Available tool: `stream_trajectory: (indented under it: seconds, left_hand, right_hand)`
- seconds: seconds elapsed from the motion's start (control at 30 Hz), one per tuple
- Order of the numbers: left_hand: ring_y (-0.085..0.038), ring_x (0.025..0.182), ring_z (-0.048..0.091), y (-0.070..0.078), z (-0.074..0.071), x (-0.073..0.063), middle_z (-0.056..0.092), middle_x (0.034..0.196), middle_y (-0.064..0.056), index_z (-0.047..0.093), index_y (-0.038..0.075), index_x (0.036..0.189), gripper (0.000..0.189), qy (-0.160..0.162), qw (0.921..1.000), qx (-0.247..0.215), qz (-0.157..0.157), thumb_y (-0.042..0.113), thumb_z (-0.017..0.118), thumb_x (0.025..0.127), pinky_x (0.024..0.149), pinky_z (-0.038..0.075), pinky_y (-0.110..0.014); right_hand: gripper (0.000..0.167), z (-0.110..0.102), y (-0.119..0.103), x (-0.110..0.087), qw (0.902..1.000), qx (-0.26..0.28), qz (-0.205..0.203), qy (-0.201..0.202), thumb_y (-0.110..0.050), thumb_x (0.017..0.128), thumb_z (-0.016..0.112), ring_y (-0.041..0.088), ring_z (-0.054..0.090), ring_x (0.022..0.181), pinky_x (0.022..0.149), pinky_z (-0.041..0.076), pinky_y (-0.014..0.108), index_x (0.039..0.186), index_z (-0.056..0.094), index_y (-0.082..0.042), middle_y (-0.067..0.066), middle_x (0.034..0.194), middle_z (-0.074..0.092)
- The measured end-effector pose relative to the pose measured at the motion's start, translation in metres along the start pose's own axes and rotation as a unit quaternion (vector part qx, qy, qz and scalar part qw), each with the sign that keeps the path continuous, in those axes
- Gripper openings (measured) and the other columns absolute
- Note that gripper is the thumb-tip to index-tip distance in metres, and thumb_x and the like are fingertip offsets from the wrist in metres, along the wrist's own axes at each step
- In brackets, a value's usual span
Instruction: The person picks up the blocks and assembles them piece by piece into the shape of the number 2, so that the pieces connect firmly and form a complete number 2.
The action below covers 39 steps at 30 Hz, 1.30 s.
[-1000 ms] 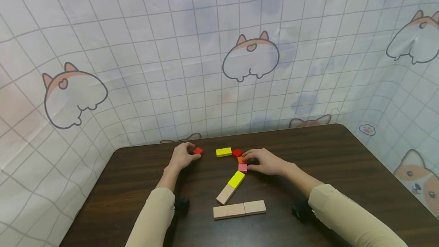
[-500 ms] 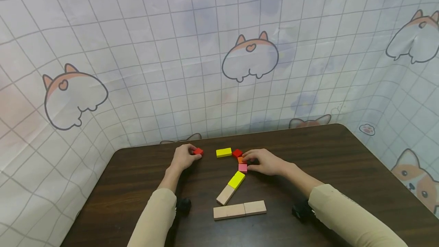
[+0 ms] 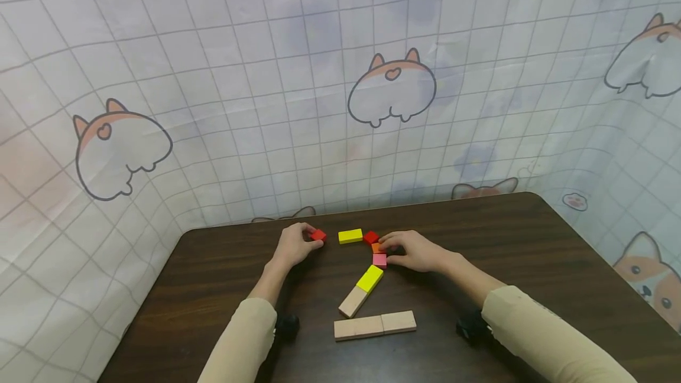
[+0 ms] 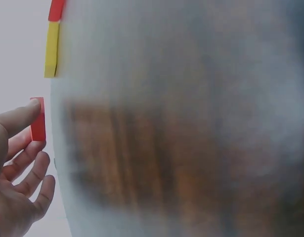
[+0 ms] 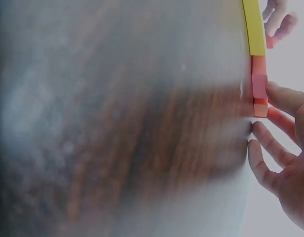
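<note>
In the head view my left hand (image 3: 294, 245) pinches a small red block (image 3: 318, 235) between thumb and fingers, a short gap left of a yellow block (image 3: 350, 236). The left wrist view shows the thumb on the face of that red block (image 4: 37, 119). My right hand (image 3: 415, 251) reaches in from the right, its fingers bent and touching the curved row. One fingertip is at the orange block (image 3: 376, 247), the thumb beside the pink block (image 3: 379, 261). A second red block (image 3: 370, 237) sits between the yellow and orange ones.
Another yellow block (image 3: 370, 278) meets a plain wooden block (image 3: 353, 302), both slanting toward the front left. Nearer me, two plain wooden blocks (image 3: 359, 328) lie end to end. The dark wooden table (image 3: 500, 235) ends at a patterned cloth wall (image 3: 255, 152).
My left hand has moved slightly right with the red block, narrowing the gap to the yellow block. The right hand stays at the orange and pink blocks.
</note>
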State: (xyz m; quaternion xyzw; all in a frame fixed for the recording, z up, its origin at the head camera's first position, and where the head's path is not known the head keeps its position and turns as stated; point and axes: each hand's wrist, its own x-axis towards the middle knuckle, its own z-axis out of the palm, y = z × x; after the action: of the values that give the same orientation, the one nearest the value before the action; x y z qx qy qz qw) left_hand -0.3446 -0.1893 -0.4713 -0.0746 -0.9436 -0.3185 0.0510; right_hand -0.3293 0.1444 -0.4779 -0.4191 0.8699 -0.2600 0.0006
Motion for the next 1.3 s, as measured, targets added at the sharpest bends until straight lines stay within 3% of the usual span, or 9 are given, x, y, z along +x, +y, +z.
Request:
stream_trajectory:
  seconds: [0.5,1.1,1.3]
  left_hand:
    - [-0.022,0.085,0.061,0.006,0.01,-0.004,0.068,0.096,-0.006,0.073,0.002,0.109,0.032,-0.008,0.9998,0.004,0.017,0.02,0.086,0.086,0.081,0.052,-0.04]
    - [-0.022,0.085,0.061,0.021,0.015,-0.002,0.069,0.098,-0.008,0.071,0.001,0.11,0.033,-0.033,0.9992,0.021,0.007,0.019,0.086,0.086,0.082,0.052,-0.041]
    - [-0.022,0.085,0.061,0.023,0.017,-0.002,0.069,0.097,-0.008,0.071,0.002,0.11,0.034,-0.038,0.9989,0.029,0.003,0.02,0.086,0.086,0.083,0.052,-0.041]
  right_hand:
    - [0.031,0.001,0.002,0.0,1.0,0.002,0.001,0.001,-0.015,0.097,0.074,0.029,0.067,0.111,0.094,0.053,0.045,0.125,0.072,-0.003,0.017,0.133,0.064]
    - [0.031,-0.001,0.001,0.003,1.0,-0.001,-0.004,0.001,-0.013,0.097,0.073,0.033,0.063,0.119,0.099,0.05,0.049,0.126,0.071,-0.003,0.017,0.134,0.064]
    - [0.031,0.0,0.001,0.001,1.0,0.0,0.0,-0.003,-0.012,0.096,0.073,0.03,0.065,0.114,0.097,0.052,0.046,0.126,0.071,-0.002,0.016,0.134,0.064]
